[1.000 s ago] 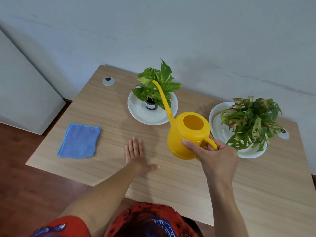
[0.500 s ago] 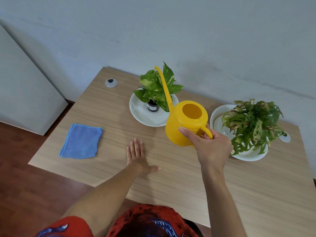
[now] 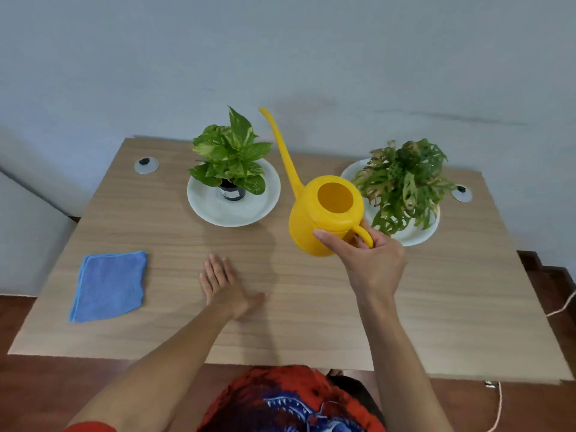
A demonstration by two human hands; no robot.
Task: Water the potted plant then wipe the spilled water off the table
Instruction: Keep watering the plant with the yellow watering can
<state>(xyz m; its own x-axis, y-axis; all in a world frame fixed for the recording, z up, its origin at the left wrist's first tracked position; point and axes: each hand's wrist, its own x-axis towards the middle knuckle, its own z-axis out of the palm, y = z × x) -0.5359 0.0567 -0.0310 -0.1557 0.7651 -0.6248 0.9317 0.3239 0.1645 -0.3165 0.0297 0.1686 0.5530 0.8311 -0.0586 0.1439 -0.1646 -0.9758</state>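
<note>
Plainly, the yellow watering can [image 3: 324, 222] hung off the table, gripped by the right hand [image 3: 371, 263]: fingers [image 3: 361, 243] curled through the loop handle, thumb [image 3: 327, 240] pressed on the can's near side. Its long thin spout [image 3: 282, 151] rose up and away from the fingers, the tip beyond and just right of the pothos plant [image 3: 232, 155], not yet over its leaves. No water showed at the tip, and the open fill hole faced up, so pouring had, by my judgement, not begun. The can looked like rigid thin plastic, light in itself, with any weight coming from water I could not see inside. The handle was the proper hold, and the thumb steadied against tipping. The spout looked slender enough to flex or knock foliage.

Left of the fingers, the pothos stood in a small dark pot on a white saucer [image 3: 208, 210]. Right of them, a second, lacy-leaved plant [image 3: 405, 182] sat in another white dish [image 3: 417, 238], just beside the can. The left hand [image 3: 226, 286] lay flat, fingers together and holding nothing, on the wooden table [image 3: 452, 307]. Farther left lay the folded blue cloth [image 3: 109, 285], soft and untouched.
</note>
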